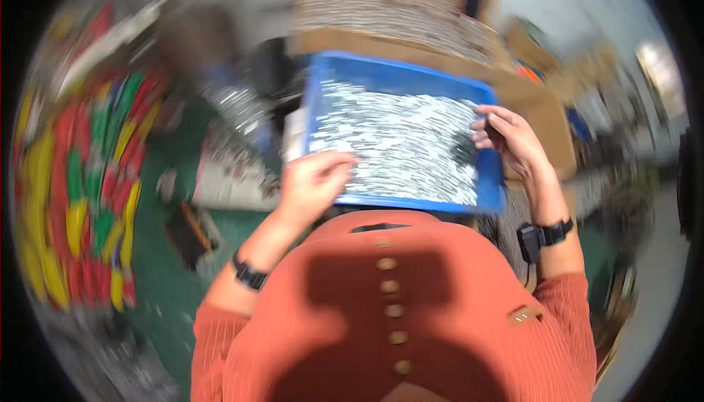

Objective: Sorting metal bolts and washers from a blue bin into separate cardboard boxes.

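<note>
A blue plastic tray [396, 68] filled with several small shiny silver parts [396, 138] is in front of my chest. My left hand [314, 182] grips its near left edge, fingers curled over the rim. My right hand [510, 138] holds the tray's right side, fingers bent over the rim onto the silver parts. The whole picture is blurred by motion.
Behind the tray stand brown cardboard boxes [411, 6], one stacked with grey parts. At the left are blurred racks of red, yellow and green items [81, 182]. A green floor [161, 270] lies below, with a dark object [191, 233] on it.
</note>
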`<action>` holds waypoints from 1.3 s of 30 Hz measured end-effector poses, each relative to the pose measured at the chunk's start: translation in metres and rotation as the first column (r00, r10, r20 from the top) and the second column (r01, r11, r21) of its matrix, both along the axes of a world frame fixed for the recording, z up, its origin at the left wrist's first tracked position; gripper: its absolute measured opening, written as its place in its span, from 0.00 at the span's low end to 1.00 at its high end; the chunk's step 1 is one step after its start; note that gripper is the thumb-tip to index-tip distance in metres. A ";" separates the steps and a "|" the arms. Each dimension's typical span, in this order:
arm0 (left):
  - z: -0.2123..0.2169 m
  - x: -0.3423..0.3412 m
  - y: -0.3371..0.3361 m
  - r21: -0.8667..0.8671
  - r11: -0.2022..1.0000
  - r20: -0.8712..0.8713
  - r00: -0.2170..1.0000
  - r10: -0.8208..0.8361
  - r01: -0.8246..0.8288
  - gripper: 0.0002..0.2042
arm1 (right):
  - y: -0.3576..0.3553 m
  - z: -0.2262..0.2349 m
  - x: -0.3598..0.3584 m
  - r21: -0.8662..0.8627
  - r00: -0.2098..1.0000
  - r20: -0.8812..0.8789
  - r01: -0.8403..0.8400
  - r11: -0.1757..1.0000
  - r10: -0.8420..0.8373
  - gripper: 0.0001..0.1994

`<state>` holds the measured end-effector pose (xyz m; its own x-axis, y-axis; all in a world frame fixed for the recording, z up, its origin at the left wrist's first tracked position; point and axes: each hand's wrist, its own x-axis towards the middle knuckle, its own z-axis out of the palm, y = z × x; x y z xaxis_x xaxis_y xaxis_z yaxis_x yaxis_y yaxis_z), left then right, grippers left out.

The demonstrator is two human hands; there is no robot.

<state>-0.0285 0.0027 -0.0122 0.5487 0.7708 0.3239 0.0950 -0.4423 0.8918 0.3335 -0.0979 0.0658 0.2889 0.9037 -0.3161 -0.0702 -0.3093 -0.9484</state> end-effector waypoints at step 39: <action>0.004 0.017 -0.003 -0.230 0.953 -0.197 0.968 0.154 -0.198 0.07 | -0.055 -0.111 0.215 -0.121 1.000 -0.007 0.010 0.993 -0.011 0.11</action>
